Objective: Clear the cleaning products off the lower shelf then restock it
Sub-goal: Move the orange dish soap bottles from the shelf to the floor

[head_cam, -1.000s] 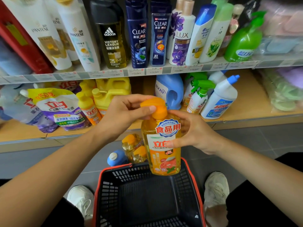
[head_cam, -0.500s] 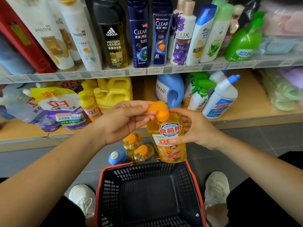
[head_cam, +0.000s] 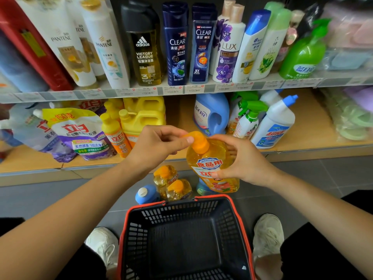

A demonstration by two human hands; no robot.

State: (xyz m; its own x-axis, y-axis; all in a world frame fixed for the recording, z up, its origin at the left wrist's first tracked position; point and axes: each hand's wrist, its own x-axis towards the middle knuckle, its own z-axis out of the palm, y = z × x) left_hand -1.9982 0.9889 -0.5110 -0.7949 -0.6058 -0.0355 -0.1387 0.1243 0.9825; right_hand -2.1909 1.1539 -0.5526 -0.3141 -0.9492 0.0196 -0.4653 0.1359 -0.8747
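The soap bottle (head_cam: pixel 211 166) is held near upright, cap (head_cam: pixel 198 143) tipped leftward, above the floor (head_cam: pixel 302 178) between the lower shelf (head_cam: pixel 314 128) and the basket (head_cam: pixel 161 206). The left hand (head_cam: pixel 157 147) pinches the cap. The right hand (head_cam: pixel 244 160) grips the body.

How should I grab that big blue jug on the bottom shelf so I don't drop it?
Hook your fingers through the handle of the blue jug, and come straight in from the front. The jug stands upright with the handle hole facing the aisle. Spray bottles crowd its right side and the upper shelf sits close above, so the front looks like the easiest way in.
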